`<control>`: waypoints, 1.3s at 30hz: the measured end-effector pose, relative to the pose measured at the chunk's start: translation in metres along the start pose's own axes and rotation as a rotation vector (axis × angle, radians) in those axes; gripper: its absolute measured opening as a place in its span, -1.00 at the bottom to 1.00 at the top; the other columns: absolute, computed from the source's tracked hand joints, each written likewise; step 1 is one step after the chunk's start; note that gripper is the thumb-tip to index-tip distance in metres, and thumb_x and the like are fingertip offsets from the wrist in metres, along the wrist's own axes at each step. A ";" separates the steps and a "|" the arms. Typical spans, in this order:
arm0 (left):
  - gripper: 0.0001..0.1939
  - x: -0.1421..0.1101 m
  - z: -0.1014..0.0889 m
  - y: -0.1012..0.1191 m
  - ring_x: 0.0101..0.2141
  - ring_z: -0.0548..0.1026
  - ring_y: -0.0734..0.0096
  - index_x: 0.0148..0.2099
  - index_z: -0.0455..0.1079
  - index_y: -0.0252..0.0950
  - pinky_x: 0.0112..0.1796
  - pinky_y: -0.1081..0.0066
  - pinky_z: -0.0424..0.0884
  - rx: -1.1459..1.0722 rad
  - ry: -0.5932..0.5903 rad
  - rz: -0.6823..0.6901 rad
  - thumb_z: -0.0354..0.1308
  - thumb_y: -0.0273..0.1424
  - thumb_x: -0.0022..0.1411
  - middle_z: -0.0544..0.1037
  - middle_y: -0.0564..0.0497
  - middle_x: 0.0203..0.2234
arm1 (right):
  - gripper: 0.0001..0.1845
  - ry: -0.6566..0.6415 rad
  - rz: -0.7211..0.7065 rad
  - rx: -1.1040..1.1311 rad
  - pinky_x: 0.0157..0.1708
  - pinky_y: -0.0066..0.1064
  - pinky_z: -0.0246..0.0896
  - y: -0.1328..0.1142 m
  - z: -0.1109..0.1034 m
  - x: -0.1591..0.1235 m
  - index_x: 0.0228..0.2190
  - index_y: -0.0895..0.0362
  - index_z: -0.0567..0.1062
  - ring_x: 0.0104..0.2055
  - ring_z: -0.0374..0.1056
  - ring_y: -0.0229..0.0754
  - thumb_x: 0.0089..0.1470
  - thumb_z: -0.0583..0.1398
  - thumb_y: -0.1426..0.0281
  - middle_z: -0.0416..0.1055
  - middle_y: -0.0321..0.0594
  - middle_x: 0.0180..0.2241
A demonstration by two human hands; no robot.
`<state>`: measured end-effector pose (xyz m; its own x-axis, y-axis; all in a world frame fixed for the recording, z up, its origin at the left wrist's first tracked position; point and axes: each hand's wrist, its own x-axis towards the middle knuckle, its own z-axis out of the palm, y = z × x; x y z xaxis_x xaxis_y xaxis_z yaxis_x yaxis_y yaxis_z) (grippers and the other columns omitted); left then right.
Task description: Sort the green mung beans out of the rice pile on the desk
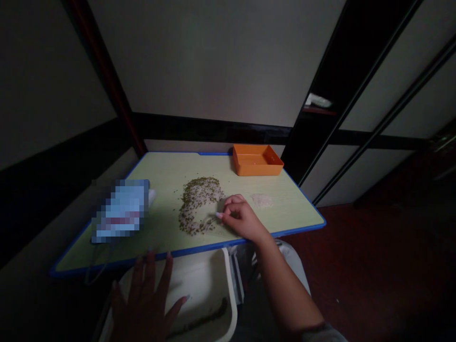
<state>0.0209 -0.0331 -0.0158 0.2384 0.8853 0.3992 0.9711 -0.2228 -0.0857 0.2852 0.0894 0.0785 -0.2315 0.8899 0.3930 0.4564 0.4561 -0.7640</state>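
Observation:
On the pale green tabletop (pixel 164 171) lies a spread pile of small dark green beans mixed with white grains like rice (pixel 199 194). My right hand (pixel 240 213) rests at the pile's right edge, its fingers curled and thumb and forefinger pinched together; whatever may be between them is too small to make out. Just beyond that hand, to the right, sits a small heap of pale grains (pixel 261 200). My left hand (pixel 142 294) is open with fingers spread, over a white bin (pixel 231 294) below the table's front edge. Dark small bits, apparently beans (pixel 210 316), lie in the bin's bottom.
An orange open box (pixel 258 168) stands at the table's back right corner. A blurred-out light blue object (pixel 121 213) lies on the left side. The table has a blue rim (pixel 299 228). Cabinet panels (pixel 213 61) rise behind it, and dark red floor (pixel 356 266) shows at right.

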 end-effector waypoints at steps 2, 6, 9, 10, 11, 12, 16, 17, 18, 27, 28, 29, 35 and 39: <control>-0.20 0.001 0.001 -0.001 0.48 -0.31 -0.20 0.48 -0.31 -0.28 0.32 -0.49 -0.25 -0.011 0.060 0.035 -0.02 -0.23 0.35 -0.32 -0.39 0.49 | -0.65 -0.016 -0.016 -0.007 0.01 -0.26 0.12 -0.004 0.004 -0.003 -0.63 0.11 0.44 -0.13 0.33 -0.16 0.13 0.37 0.43 0.44 -0.27 -0.33; -0.12 0.001 0.001 0.000 0.48 -0.31 -0.20 0.48 -0.46 -0.21 0.32 -0.51 -0.25 -0.009 0.063 0.032 -0.01 -0.24 0.34 -0.34 -0.38 0.49 | -0.65 -0.031 0.020 -0.074 -0.01 -0.23 0.09 -0.009 0.009 -0.008 -0.63 0.12 0.42 -0.11 0.33 -0.14 0.09 0.39 0.43 0.45 -0.27 -0.32; -0.09 0.001 0.001 0.000 0.47 -0.24 -0.23 0.49 -0.49 -0.18 0.31 -0.51 -0.21 -0.006 0.047 0.023 0.02 -0.23 0.33 -0.31 -0.40 0.49 | -0.66 0.016 0.099 -0.167 -0.02 -0.20 0.05 -0.008 0.006 -0.008 -0.62 0.12 0.42 -0.09 0.31 -0.10 0.08 0.39 0.45 0.46 -0.25 -0.32; -0.09 0.000 0.001 0.000 0.47 -0.22 -0.24 0.49 -0.50 -0.16 0.31 -0.51 -0.19 -0.009 0.040 0.020 0.03 -0.22 0.33 -0.30 -0.40 0.49 | -0.66 0.034 0.128 -0.198 -0.02 -0.19 0.04 -0.007 0.004 -0.007 -0.62 0.13 0.42 -0.09 0.31 -0.09 0.08 0.38 0.46 0.46 -0.24 -0.32; -0.08 0.000 0.000 0.001 0.47 -0.21 -0.25 0.48 -0.51 -0.14 0.31 -0.51 -0.18 -0.015 0.031 0.012 0.03 -0.22 0.33 -0.29 -0.39 0.49 | -0.66 0.054 0.156 -0.225 -0.03 -0.18 0.03 -0.006 0.002 -0.007 -0.62 0.13 0.41 -0.09 0.30 -0.08 0.09 0.38 0.46 0.47 -0.23 -0.32; -0.09 0.001 0.000 0.001 0.47 -0.19 -0.26 0.48 -0.52 -0.12 0.31 -0.51 -0.16 -0.024 0.019 0.001 0.02 -0.23 0.33 -0.29 -0.39 0.49 | -0.66 0.076 0.181 -0.247 -0.03 -0.18 0.03 -0.004 0.001 -0.006 -0.62 0.13 0.41 -0.10 0.30 -0.08 0.09 0.37 0.46 0.46 -0.22 -0.32; -0.12 0.002 -0.003 0.002 0.46 -0.16 -0.29 0.48 -0.50 -0.11 0.30 -0.55 -0.17 -0.065 0.027 -0.006 0.00 -0.26 0.34 -0.27 -0.38 0.49 | -0.66 0.173 0.236 -0.259 -0.04 -0.19 0.06 0.004 -0.004 -0.005 -0.63 0.11 0.39 -0.13 0.29 -0.08 0.10 0.34 0.47 0.44 -0.22 -0.35; -0.12 0.003 -0.004 0.002 0.46 -0.17 -0.28 0.48 -0.48 -0.12 0.30 -0.55 -0.19 -0.073 0.047 0.003 0.01 -0.26 0.34 -0.27 -0.38 0.49 | -0.66 0.197 0.237 -0.243 -0.05 -0.20 0.07 0.006 -0.005 -0.005 -0.63 0.11 0.38 -0.14 0.30 -0.08 0.11 0.33 0.47 0.44 -0.22 -0.36; -0.12 0.003 -0.005 0.002 0.46 -0.18 -0.28 0.48 -0.45 -0.13 0.31 -0.54 -0.20 -0.081 0.066 0.012 0.02 -0.26 0.34 -0.26 -0.37 0.49 | -0.65 0.226 0.237 -0.228 -0.06 -0.21 0.09 0.009 -0.006 -0.005 -0.63 0.10 0.37 -0.15 0.30 -0.09 0.12 0.31 0.46 0.43 -0.23 -0.37; -0.11 0.003 -0.003 0.003 0.46 -0.27 -0.22 0.49 -0.47 -0.14 0.31 -0.55 -0.18 -0.071 0.079 0.013 0.02 -0.28 0.34 -0.29 -0.36 0.49 | -0.64 0.352 0.241 -0.260 -0.07 -0.23 0.11 0.026 -0.026 -0.013 -0.65 0.06 0.34 -0.19 0.28 -0.06 0.12 0.27 0.44 0.40 -0.22 -0.43; -0.11 0.003 -0.003 0.003 0.46 -0.27 -0.23 0.48 -0.49 -0.14 0.30 -0.55 -0.18 -0.074 0.074 0.008 0.02 -0.27 0.34 -0.30 -0.36 0.49 | -0.64 0.347 0.235 -0.260 -0.07 -0.23 0.12 0.027 -0.027 -0.013 -0.65 0.06 0.34 -0.19 0.29 -0.07 0.12 0.27 0.44 0.40 -0.22 -0.43; -0.10 0.003 -0.003 0.004 0.46 -0.27 -0.23 0.48 -0.50 -0.13 0.30 -0.55 -0.19 -0.078 0.068 0.003 0.02 -0.27 0.34 -0.31 -0.36 0.49 | -0.65 0.341 0.228 -0.258 -0.06 -0.22 0.12 0.027 -0.028 -0.014 -0.65 0.07 0.35 -0.19 0.29 -0.07 0.11 0.28 0.44 0.41 -0.23 -0.42; -0.10 0.003 -0.004 0.004 0.46 -0.27 -0.17 0.48 -0.54 -0.05 0.33 -0.50 -0.22 -0.097 0.023 -0.028 0.00 -0.26 0.35 -0.33 -0.30 0.49 | -0.68 0.296 0.188 -0.269 -0.02 -0.18 0.08 0.025 -0.028 -0.018 -0.64 0.09 0.41 -0.19 0.31 -0.09 0.08 0.32 0.44 0.44 -0.23 -0.38; -0.12 0.003 -0.004 0.003 0.46 -0.27 -0.21 0.48 -0.55 -0.06 0.31 -0.54 -0.23 -0.103 0.029 -0.013 -0.02 -0.26 0.35 -0.33 -0.32 0.49 | -0.67 0.289 0.178 -0.249 -0.04 -0.19 0.08 0.023 -0.028 -0.022 -0.65 0.10 0.40 -0.19 0.31 -0.09 0.09 0.32 0.43 0.44 -0.23 -0.38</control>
<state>0.0247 -0.0327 -0.0113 0.2236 0.8765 0.4263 0.9672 -0.2535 0.0139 0.3247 0.0803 0.0668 0.1036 0.9012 0.4208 0.6697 0.2496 -0.6994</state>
